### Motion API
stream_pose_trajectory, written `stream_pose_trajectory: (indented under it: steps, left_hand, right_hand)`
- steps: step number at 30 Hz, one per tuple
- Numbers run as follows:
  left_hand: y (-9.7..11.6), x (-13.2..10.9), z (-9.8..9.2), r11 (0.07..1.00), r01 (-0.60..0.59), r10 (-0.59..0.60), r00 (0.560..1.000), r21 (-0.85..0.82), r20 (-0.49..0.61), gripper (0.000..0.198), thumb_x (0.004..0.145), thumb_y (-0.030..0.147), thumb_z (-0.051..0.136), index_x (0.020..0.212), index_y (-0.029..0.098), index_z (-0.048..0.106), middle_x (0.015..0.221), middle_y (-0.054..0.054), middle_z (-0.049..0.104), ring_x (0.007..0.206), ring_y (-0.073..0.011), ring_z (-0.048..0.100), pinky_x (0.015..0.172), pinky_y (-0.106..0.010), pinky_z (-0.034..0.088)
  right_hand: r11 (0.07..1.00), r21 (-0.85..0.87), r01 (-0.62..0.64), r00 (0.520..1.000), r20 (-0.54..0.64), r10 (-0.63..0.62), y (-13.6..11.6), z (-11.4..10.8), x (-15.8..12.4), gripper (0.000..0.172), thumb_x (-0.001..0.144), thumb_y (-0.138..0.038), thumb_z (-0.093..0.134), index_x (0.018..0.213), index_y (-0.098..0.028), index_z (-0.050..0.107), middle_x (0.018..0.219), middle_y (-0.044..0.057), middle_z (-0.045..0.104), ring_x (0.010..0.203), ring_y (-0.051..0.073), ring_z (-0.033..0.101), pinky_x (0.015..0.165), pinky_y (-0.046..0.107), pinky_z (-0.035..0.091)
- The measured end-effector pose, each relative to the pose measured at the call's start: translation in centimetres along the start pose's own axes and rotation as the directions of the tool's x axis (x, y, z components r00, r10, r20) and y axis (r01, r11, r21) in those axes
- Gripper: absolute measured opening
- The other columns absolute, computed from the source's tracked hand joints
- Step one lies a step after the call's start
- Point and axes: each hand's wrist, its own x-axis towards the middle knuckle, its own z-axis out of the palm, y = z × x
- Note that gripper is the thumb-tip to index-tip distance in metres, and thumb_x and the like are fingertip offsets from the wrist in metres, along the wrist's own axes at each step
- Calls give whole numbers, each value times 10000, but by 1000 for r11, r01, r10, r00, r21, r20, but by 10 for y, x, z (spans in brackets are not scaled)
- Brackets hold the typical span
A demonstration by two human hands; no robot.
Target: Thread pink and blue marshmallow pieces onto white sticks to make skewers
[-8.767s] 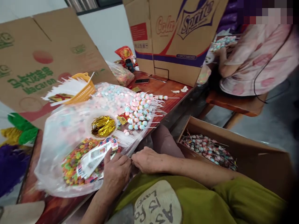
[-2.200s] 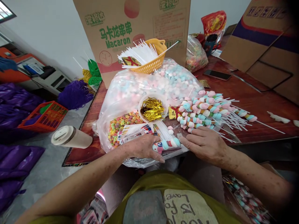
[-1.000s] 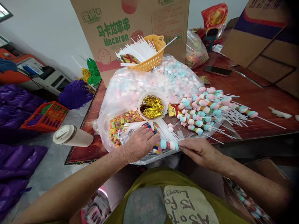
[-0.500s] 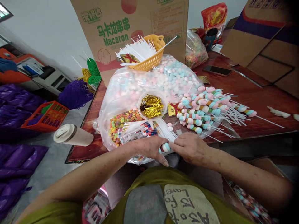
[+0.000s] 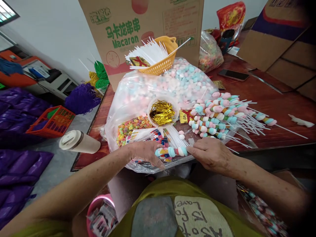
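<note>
Skewer (image 5: 176, 151): one row of soft, rounded pieces, packed side by side.
Colours: mostly pale blue and white, with a darker reddish piece between.
Pose: roughly level, lengthwise from left to right, held up on the wearer's side of the bowl (image 5: 177, 111).
Wrapper (image 5: 162, 152): thin film printed in yellow, red and dark blue, over the skewer's left part.
Right end: pale blue and white pieces, bare of print.
Stick: hidden.

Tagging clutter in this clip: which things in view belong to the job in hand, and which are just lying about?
Likely in use:
pastel marshmallow skewer being held
printed plastic sleeves
shiny gold foil strips
thin white sticks

Apparently lying about:
beige lidded paper cup
flat dark smartphone
</note>
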Motion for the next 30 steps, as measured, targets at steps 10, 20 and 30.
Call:
stream_pose_trajectory:
  steps: [10, 20, 30]
  left_hand:
    - [17, -2, 20, 706, 376, -86, 887, 600, -453, 358, 771, 415, 583, 1032, 172, 547, 907, -106, 667, 907, -275, 619, 772, -340, 443]
    - [9, -3, 11, 989, 25, 29, 937, 148, -349, 417, 674, 522, 667, 905, 183, 589, 840, -3, 656, 776, -174, 595, 670, -244, 425]
    - [13, 9, 23, 716, 141, 185, 906, 683, -381, 223, 826, 331, 522, 947, 161, 602, 880, -102, 664, 807, -253, 618, 695, -340, 433]
  right_hand:
    - [910, 310, -275, 945, 264, 195, -2, -6, 4, 259, 898, -182, 372, 712, -157, 550, 601, -6, 543, 530, 88, 439, 509, 247, 230]
    - [954, -228, 194, 976, -49, -210, 0, -17, 5, 171, 872, -110, 423, 931, -132, 583, 685, 33, 590, 647, 153, 459, 621, 317, 304]
    - [941, 243, -236, 963, 192, 192, -9, -3, 0, 182, 873, -134, 411, 761, -154, 553, 641, 6, 565, 572, 100, 471, 523, 249, 243]
